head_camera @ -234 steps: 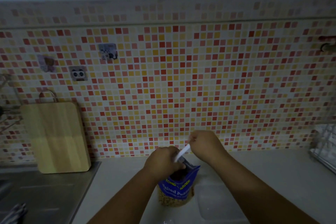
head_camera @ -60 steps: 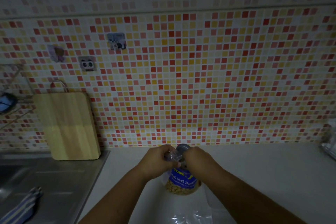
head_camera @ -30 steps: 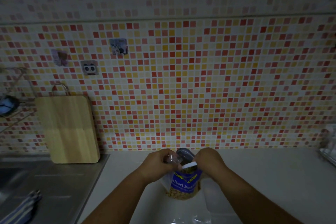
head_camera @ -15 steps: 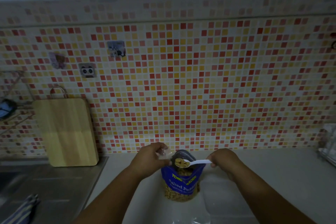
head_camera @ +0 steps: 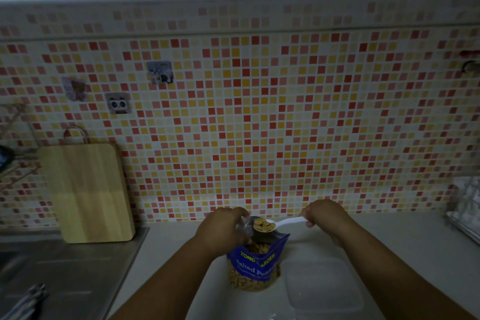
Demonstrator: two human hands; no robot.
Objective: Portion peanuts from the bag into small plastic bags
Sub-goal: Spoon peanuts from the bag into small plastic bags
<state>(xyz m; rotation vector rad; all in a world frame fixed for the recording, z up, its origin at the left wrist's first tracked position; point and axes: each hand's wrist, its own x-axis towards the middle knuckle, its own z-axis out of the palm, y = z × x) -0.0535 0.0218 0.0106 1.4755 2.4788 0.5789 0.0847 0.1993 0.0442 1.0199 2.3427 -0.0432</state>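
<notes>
Dim light, view from the head camera.

Far left: striped cloth (head_camera: pixel 24 302) on the steel sink (head_camera: pixel 72 265) surround. Behind it a wooden chopping board (head_camera: pixel 87 192) stands upright against the tiled wall (head_camera: pixel 285 125). Panda sticker (head_camera: pixel 119 103) on the tiles above the board.

Centre, on the pale worktop (head_camera: pixel 405 241): blue peanut bag (head_camera: pixel 255 265) stands upright with its top open and nuts showing through its clear lower part.

Left hand (head_camera: pixel 220 231) sits at the bag's left top edge. Its grip is closed, fingers curled round a small plastic bag (head_camera: pixel 242 225), clear and crumpled, held just beside the open top. I cannot tell whether that hand also pinches the peanut bag's rim.

A white spoon (head_camera: pixel 284 222) lies level over the open top, bowl to the left and touching or nearly touching the small bag. A heap of peanuts (head_camera: pixel 261 223) sits in the bowl.

Right hand (head_camera: pixel 324 215) is at the handle's far end, grip tight, fingers and thumb pinching it.

Just right of the peanut bag a flat clear plastic piece (head_camera: pixel 322 286) lies on the worktop; lid or tray, I cannot tell.

Far right edge: wire rack (head_camera: pixel 465 210), blurred.
</notes>
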